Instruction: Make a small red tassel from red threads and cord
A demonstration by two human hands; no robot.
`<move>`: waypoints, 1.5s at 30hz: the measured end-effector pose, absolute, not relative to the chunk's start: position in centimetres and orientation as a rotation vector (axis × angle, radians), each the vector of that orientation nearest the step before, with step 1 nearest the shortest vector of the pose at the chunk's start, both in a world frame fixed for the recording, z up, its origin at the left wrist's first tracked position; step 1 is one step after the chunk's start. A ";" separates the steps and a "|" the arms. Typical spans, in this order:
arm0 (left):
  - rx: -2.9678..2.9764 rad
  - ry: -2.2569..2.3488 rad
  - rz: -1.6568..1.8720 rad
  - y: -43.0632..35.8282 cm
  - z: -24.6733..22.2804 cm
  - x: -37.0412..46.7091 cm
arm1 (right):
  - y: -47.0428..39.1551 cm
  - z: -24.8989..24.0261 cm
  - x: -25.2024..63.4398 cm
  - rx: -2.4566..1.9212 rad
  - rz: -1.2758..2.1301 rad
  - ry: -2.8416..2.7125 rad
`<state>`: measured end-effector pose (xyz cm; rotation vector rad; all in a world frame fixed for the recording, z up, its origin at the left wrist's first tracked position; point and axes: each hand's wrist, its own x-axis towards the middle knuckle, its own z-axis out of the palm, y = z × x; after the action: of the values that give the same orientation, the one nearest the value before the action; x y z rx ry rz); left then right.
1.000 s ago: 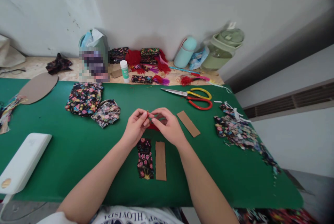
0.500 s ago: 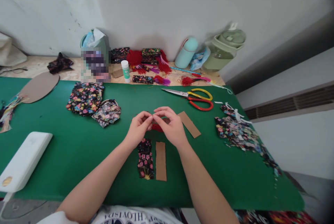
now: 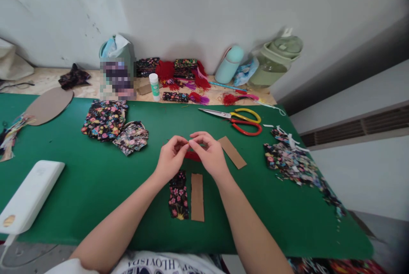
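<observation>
My left hand (image 3: 171, 157) and my right hand (image 3: 209, 152) meet over the green table, each with thumb and fingers pinched. What the fingertips hold is too fine to make out. Just below them, between the hands, shows something red (image 3: 193, 156), perhaps thread, partly covered by the fingers. Nearer me lie a black floral fabric strip (image 3: 178, 197) and, beside it, a brown cardboard strip (image 3: 197, 197). Another cardboard strip (image 3: 232, 152) slants to the right of my right hand.
Open-bladed scissors (image 3: 231, 116) lie beyond my hands. Fabric scraps (image 3: 294, 163) are heaped at right, folded floral cloth (image 3: 105, 120) at left. A white power bank (image 3: 30, 197) sits at far left. A glue stick (image 3: 154, 87), tassels (image 3: 198, 98) and a bottle (image 3: 229, 65) line the back.
My left fingers have shifted slightly and the fingertips of both hands stay close together. A little more of the red thing shows between the hands. The things on the table have not moved.
</observation>
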<state>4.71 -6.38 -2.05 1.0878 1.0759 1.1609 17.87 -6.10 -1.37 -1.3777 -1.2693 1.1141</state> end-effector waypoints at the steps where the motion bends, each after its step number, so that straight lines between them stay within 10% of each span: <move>1: 1.158 1.104 1.147 -6.4 -2.1 4.6 | -6.1 -1.4 17.9 -1.378 1.111 -1.269; 45: 1.006 1.107 1.172 -5.8 -2.5 4.2 | -5.2 -3.4 19.7 -1.763 0.284 -2.151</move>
<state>4.17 -5.76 -2.50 1.0062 1.1069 1.1723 19.71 -5.18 -3.35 -1.7625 -2.1513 0.2839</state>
